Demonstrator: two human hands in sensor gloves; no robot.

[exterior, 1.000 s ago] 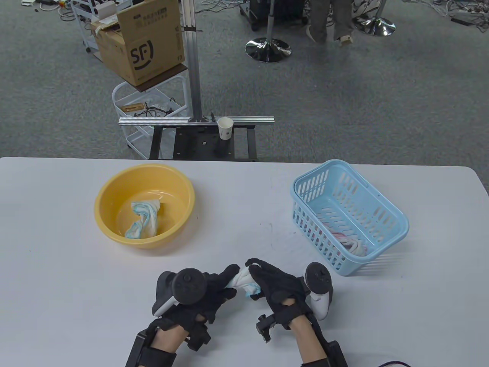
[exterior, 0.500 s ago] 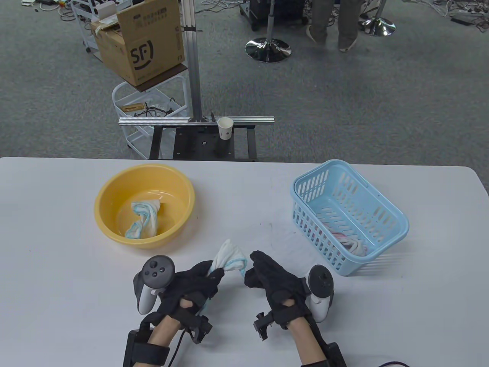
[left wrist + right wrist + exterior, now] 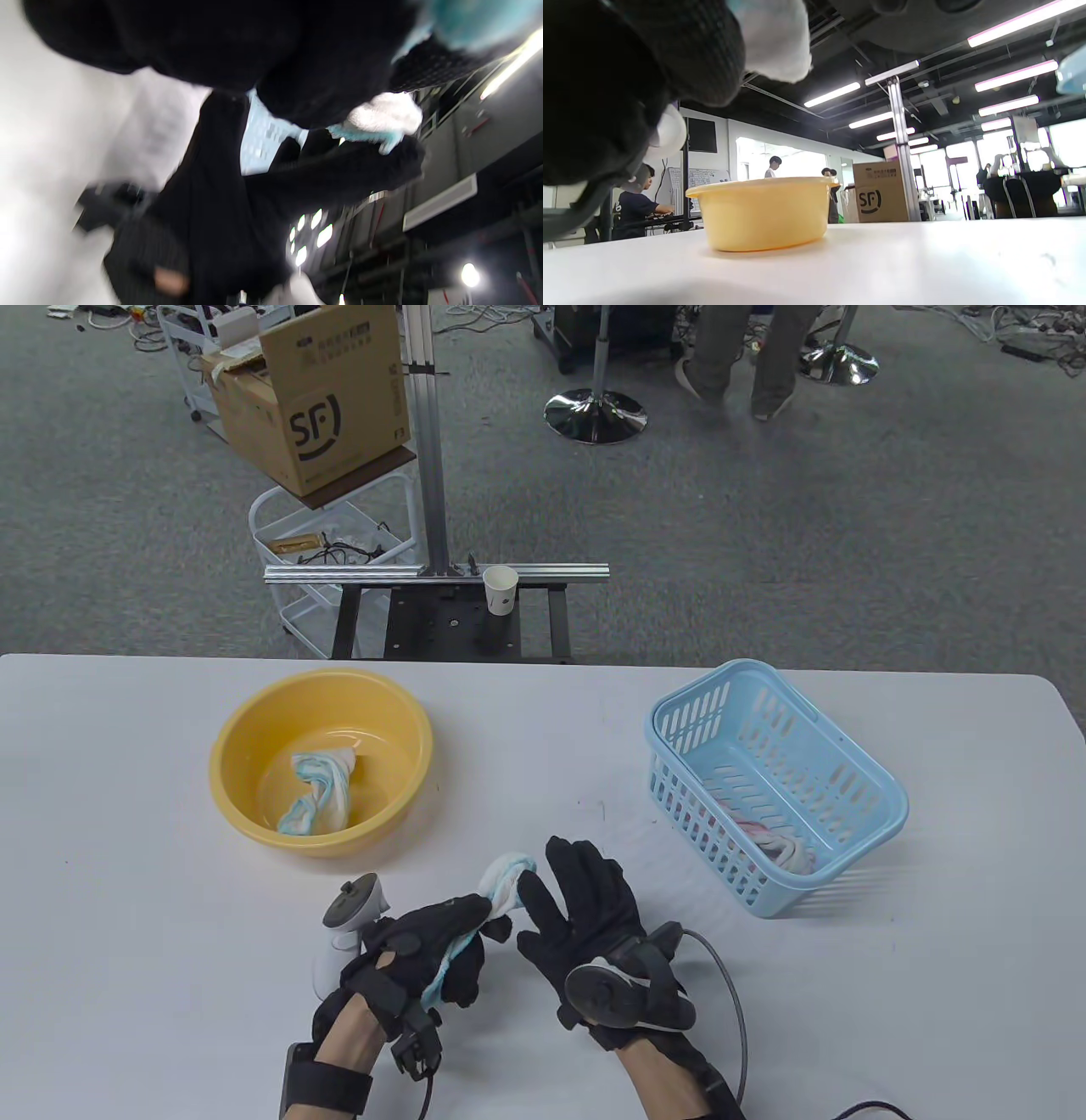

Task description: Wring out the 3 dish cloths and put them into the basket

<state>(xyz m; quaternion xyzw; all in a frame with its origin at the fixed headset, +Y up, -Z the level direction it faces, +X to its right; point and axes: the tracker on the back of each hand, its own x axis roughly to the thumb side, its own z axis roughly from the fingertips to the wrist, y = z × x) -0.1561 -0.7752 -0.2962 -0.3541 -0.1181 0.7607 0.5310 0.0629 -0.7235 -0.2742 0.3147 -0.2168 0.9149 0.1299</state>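
Observation:
My left hand [image 3: 441, 946] grips a twisted white dish cloth with a blue edge [image 3: 506, 879] just above the table's front middle. The cloth's end sticks out past the fingers, and it also shows in the left wrist view [image 3: 382, 118] and the right wrist view [image 3: 774, 38]. My right hand [image 3: 581, 899] is beside it with straight, spread fingers, its thumb against the cloth's end. A second twisted cloth [image 3: 318, 793] lies in the yellow basin [image 3: 246, 734]. A pink-striped cloth [image 3: 785, 848] lies in the light blue basket [image 3: 882, 802] at the right.
The basin [image 3: 763, 214] stands left of centre on the white table [image 3: 102, 899], and the basket tilts at the right. Behind the table are a metal frame with a paper cup [image 3: 501, 589], a cardboard box [image 3: 310, 398] and a walking person's legs [image 3: 747, 356].
My right hand has let go of the cloth and opened, turning its tracker upward. My left hand has rolled over while still gripping the cloth. The person behind has walked on.

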